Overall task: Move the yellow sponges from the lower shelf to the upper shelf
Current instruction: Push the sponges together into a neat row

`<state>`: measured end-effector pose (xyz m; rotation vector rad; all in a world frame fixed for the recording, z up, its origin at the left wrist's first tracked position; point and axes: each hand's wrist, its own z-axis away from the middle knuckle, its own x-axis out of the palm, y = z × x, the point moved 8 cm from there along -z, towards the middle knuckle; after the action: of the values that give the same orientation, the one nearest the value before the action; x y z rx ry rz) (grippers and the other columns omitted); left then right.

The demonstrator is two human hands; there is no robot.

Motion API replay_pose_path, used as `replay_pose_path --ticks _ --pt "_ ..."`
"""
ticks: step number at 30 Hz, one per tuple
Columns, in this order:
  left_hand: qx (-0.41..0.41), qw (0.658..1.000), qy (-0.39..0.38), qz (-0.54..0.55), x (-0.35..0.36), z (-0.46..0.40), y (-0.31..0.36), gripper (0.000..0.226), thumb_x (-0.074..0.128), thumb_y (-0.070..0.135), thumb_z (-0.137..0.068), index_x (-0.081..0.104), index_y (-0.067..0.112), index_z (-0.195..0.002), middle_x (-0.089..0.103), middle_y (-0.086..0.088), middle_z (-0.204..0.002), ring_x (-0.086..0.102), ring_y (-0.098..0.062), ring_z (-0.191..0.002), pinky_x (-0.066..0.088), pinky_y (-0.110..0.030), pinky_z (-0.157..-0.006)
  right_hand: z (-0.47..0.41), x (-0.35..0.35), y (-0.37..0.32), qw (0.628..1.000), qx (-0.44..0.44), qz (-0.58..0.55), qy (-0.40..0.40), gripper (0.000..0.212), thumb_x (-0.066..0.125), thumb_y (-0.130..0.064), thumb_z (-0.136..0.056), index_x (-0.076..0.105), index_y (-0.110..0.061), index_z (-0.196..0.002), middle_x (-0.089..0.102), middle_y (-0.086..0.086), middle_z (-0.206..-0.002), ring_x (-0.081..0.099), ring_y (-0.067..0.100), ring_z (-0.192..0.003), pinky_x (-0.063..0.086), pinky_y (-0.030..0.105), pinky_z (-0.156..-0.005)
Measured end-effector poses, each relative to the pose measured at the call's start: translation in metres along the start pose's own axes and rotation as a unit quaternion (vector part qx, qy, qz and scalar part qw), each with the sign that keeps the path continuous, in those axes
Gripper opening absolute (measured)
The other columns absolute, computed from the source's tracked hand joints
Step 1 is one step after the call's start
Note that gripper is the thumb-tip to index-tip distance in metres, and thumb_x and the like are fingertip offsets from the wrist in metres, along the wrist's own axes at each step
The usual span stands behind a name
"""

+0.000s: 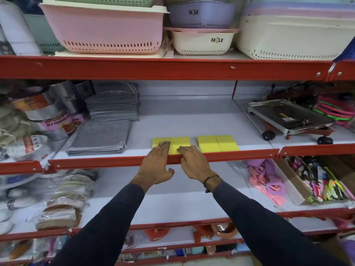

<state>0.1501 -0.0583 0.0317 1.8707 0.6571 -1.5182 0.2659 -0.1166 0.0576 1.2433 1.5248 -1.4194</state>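
Note:
Several yellow sponges lie in two pairs at the front of the upper shelf (192, 116). My left hand (156, 166) rests flat with its fingertips on the left pair (179, 144). My right hand (194, 163) lies beside it, fingertips on the same pair's right sponge. Neither hand grips anything; the fingers are spread. The right pair (218, 143) lies untouched just to the right. The lower shelf (172, 200) below my forearms shows no yellow sponge.
Folded grey cloths (99, 137) sit left of the sponges, a wheeled metal tray (288, 117) to the right. Foil rolls (48, 112) crowd the far left. Plastic basins (103, 25) fill the top shelf. Packaged goods (63, 206) and a box of small items (317, 181) flank the lower shelf.

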Motion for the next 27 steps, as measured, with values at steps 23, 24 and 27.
replay_pose_path --ticks 23,24,27 --pt "-0.002 1.0 0.005 -0.028 0.009 0.001 -0.003 0.106 0.063 0.045 -0.092 0.006 0.008 -0.173 0.011 -0.01 -0.182 0.012 -0.025 -0.168 0.009 -0.036 -0.137 0.008 -0.008 0.049 0.988 0.121 0.08 -0.052 0.062 0.042 -0.028 -0.104 0.032 0.004 -0.156 0.033 0.025 -0.167 0.033 0.037 -0.155 0.026 0.047 -0.128" --pt "0.002 0.999 0.005 -0.032 0.009 0.001 -0.004 0.106 0.063 0.045 -0.092 0.006 0.008 -0.173 0.01 -0.01 -0.182 0.011 -0.025 -0.169 0.009 -0.036 -0.137 0.008 -0.015 0.054 0.989 0.123 0.068 -0.043 0.065 0.044 -0.034 -0.103 0.03 -0.001 -0.158 0.036 0.021 -0.167 0.032 0.035 -0.156 0.024 0.049 -0.129" --pt "0.012 0.999 0.006 -0.05 0.012 0.002 -0.003 0.105 0.062 0.047 -0.093 0.006 0.008 -0.173 0.007 -0.011 -0.182 0.008 -0.025 -0.169 0.007 -0.038 -0.138 0.016 -0.039 0.085 0.985 0.158 0.065 0.009 0.083 0.048 -0.058 -0.099 0.012 -0.026 -0.166 0.036 0.015 -0.168 0.024 0.036 -0.16 0.019 0.057 -0.13"
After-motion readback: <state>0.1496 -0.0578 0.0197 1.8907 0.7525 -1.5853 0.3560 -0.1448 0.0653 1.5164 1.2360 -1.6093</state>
